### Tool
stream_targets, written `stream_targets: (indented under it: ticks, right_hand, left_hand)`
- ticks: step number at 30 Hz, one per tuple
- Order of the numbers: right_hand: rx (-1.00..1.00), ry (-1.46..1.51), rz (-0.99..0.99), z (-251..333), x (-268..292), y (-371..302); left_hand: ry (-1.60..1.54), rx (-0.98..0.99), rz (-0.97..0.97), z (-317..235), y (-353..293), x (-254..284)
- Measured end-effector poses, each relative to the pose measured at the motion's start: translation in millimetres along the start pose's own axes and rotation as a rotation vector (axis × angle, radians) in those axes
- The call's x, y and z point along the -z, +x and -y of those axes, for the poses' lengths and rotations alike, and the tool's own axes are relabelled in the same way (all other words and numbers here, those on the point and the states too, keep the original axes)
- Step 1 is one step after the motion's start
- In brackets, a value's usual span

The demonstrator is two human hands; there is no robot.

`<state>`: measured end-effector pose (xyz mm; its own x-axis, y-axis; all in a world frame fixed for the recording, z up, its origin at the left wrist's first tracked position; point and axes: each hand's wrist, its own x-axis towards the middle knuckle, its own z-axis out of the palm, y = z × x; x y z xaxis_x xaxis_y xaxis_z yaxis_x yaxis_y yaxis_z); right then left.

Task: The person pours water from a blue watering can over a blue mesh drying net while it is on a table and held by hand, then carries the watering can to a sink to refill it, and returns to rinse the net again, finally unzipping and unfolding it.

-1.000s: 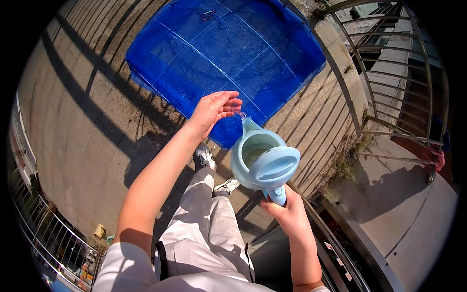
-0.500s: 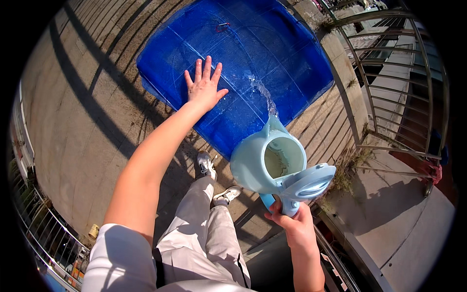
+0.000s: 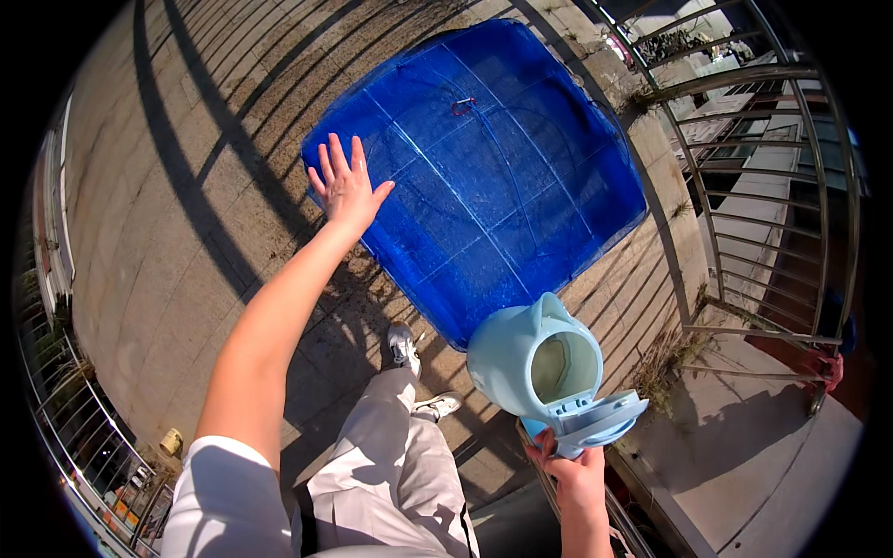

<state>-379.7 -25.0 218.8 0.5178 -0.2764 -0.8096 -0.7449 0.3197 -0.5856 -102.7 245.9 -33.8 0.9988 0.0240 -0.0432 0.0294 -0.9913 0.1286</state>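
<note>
Right hand [image 3: 569, 465] was clamped on the pale-blue round plastic kettle [image 3: 502, 365]; left hand [image 3: 347, 193], fingers apart, hovered over the blue squarish mesh net [image 3: 493, 186]. Steady wrist seemed advisable.

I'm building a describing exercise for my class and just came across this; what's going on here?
A person stands outdoors, gripping a light blue kettle by its handle with the right hand. Its lid is open, and no water shows leaving the spout. The left hand is open, fingers spread, at the left side of a large blue mesh net; whether it touches is unclear.
</note>
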Motion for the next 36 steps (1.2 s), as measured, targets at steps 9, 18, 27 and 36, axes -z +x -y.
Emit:
stream_targets:
  ticks: [9, 18, 27, 36]
  right_hand:
    - [0.026, -0.006, -0.034, 1, -1, 6]
    - [0.006, -0.188, 0.191, 49, 7, 7]
    - [-0.053, -0.495, 0.476, 118, -63, 44]
    - [-0.105, -0.199, 0.303, 102, -146, 60]
  left_hand:
    - [-0.546, -0.264, 0.299, -1, -12, 17]
    - [-0.721, -0.614, 0.55, -46, -116, 54]
    - [-2.084, 0.419, 1.033, -83, -12, 64]
    - [-0.772, 0.131, 0.129, 36, 63, 7]
